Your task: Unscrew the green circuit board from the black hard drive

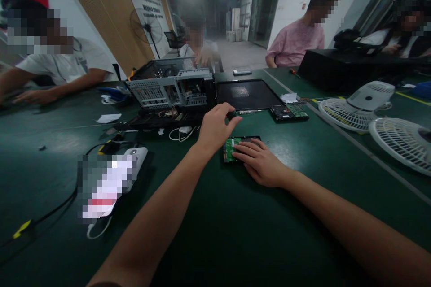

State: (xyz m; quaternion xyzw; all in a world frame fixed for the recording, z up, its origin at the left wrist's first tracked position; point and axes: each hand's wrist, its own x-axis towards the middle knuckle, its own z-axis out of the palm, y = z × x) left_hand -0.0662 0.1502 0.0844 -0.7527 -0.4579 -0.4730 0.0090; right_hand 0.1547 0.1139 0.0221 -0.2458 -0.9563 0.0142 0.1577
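My right hand (261, 161) lies with its fingers stretched out flat over a hard drive (229, 150), whose green circuit board faces up on the table. Just above and left of that drive, my left hand (217, 128) has its thumb and fingers curled round the dark handle of what looks like a screwdriver (231, 115). A thin silvery piece stretches right from beside the handle. Farther right is a second hard drive (290, 113), also board side up. An opened computer case (168, 92) stands beyond my left hand.
A black side panel (249, 93) lies behind my hands. White fans (350, 110) are at the right. On the left are a phone (112, 184) with a white cable and a black cable (62, 204). Several people sit around the green table (215, 233).
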